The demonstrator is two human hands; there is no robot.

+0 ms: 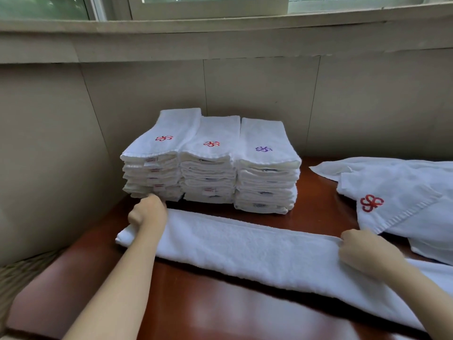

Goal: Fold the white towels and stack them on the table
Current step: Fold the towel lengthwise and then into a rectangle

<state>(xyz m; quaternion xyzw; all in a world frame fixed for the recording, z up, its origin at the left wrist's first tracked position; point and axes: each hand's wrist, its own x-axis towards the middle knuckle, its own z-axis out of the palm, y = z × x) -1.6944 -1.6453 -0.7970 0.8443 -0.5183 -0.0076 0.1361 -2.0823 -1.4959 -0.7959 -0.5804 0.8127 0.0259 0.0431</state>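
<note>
A white towel [245, 251] lies across the red-brown table [220, 310] as a long folded strip. My left hand [147, 212] grips its far left end with curled fingers. At the strip's right part, my right hand [362, 249] pinches the far edge. Behind the strip stand three stacks of folded white towels [210, 165], side by side; the two left tops bear red emblems, the right one a purple emblem.
A loose heap of unfolded white towels [402, 192] with a red emblem lies at the right of the table. A beige tiled wall [245, 89] and window sill rise right behind the stacks. A woven seat [22, 278] shows at lower left.
</note>
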